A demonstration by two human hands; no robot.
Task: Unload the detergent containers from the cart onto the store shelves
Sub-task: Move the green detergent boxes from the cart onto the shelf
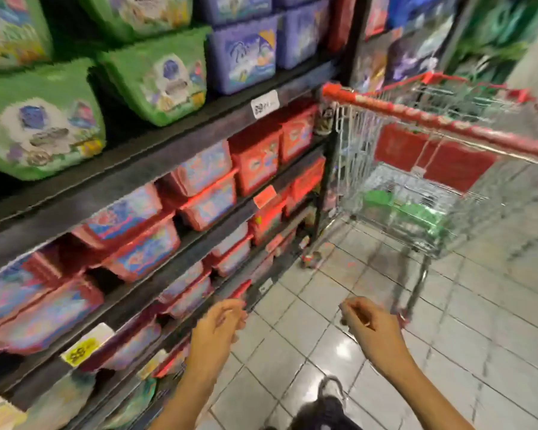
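Observation:
A wire shopping cart (351,169) with a red handle (416,117) stands on the right, ahead of me. Green detergent containers (407,212) lie at its bottom, blurred. My left hand (219,324) hangs low beside the dark shelf unit, fingers loosely curled, holding nothing. My right hand (370,324) is over the floor tiles below the cart, fingers loosely curled and empty. The shelves on the left carry green tubs (41,119), purple tubs (246,57) and red tubs (255,159). The whole view is motion-blurred.
The dark shelf unit (156,162) runs along the left with price tags (264,103) on its edges. A red child-seat flap (432,156) hangs inside the cart. Pale floor tiles (323,352) lie between me and the cart. My shoe (330,401) shows at the bottom.

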